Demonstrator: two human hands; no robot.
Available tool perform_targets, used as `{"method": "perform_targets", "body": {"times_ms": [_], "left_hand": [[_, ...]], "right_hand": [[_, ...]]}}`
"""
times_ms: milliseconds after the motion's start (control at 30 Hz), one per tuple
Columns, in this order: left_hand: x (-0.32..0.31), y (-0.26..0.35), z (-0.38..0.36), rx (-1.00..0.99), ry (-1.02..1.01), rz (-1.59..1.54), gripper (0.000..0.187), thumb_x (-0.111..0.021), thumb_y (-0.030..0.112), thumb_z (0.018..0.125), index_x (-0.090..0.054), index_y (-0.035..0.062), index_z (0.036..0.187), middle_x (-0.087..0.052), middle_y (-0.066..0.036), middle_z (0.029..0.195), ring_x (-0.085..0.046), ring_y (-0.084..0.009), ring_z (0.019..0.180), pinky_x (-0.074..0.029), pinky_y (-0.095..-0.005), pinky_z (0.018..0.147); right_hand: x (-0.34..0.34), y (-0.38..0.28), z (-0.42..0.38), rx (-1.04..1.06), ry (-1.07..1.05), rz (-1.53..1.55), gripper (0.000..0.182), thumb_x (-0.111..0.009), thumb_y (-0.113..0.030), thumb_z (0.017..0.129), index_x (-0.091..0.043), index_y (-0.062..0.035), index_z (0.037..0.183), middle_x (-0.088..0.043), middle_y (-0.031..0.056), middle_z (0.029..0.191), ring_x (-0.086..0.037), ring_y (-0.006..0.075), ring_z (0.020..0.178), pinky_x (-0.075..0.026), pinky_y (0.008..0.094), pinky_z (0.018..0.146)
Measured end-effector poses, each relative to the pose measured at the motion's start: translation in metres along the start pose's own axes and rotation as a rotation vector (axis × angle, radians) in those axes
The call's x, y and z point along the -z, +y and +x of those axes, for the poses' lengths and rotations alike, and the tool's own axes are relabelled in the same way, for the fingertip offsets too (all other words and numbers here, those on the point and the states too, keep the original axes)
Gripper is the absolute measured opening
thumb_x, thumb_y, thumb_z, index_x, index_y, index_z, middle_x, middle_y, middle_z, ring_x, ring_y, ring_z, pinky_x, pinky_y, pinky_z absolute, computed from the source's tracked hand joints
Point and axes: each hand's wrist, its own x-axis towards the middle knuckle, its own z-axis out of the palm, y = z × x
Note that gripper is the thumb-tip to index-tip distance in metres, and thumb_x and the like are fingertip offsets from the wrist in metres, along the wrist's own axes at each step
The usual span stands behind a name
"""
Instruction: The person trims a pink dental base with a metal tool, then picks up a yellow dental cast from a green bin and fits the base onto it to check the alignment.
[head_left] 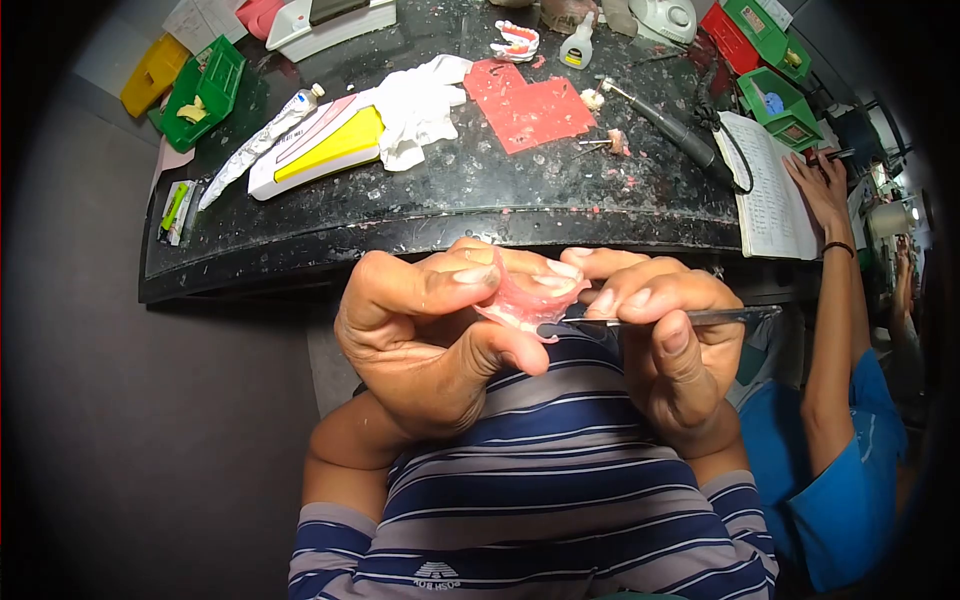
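In front of my striped shirt, my left hand (430,330) holds a pink, curved denture-like piece (530,303) between thumb and fingers. My right hand (675,335) pinches a thin metal tool (735,316), its handle pointing right. The tool's dark tip is at the lower edge of the pink piece, where a thin pink curl sticks out. Fingertips of my right hand are close beside the piece. Both hands are just off the front edge of the black table (450,222).
On the table are a pink sheet (530,105), crumpled white cloth (425,100), a yellow-and-white box (330,145), a foil tube (255,145), a handpiece (665,125), a small bottle (577,45) and a tooth model (515,42). At right, a co-worker's hand (825,190) rests on an open notebook (765,190).
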Motion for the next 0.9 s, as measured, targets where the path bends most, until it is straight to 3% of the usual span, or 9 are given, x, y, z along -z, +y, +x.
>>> {"method": "perform_targets", "body": {"times_ms": [333,633,900], "left_hand": [[0.0038,-0.0026,-0.0014,-0.019,-0.027,0.002,0.044,-0.082,0.024,0.082,-0.048,0.0105,0.107,-0.072,-0.021,0.096,-0.069,-0.0331,0.094,-0.056,-0.0445,0.085],[0.0005,0.0017,-0.0039,0.072,0.029,-0.041,0.044,-0.082,0.026,0.081,-0.048,0.0108,0.106,-0.071,-0.021,0.095,-0.069,-0.031,0.092,-0.057,-0.0427,0.082],[-0.0043,0.0057,-0.0028,0.137,0.086,-0.061,0.041,-0.081,0.024,0.083,-0.05,0.0092,0.106,-0.071,-0.02,0.092,-0.069,-0.0293,0.089,-0.058,-0.043,0.081]], "right_hand": [[-0.0021,-0.0002,0.0013,-0.033,0.009,0.005,0.024,-0.061,-0.017,0.097,-0.07,0.0052,0.1,-0.072,0.0213,0.096,-0.067,0.0357,0.105,-0.047,0.0494,0.102],[0.0011,0.0039,0.0027,0.029,-0.022,-0.003,0.02,-0.06,-0.012,0.098,-0.069,0.0058,0.101,-0.07,0.0204,0.094,-0.069,0.0313,0.097,-0.05,0.0535,0.099],[0.0019,-0.0015,0.007,-0.012,-0.046,-0.016,0.017,-0.058,-0.007,0.098,-0.068,0.007,0.1,-0.07,0.0214,0.095,-0.069,0.0332,0.099,-0.052,0.05,0.097]]}}
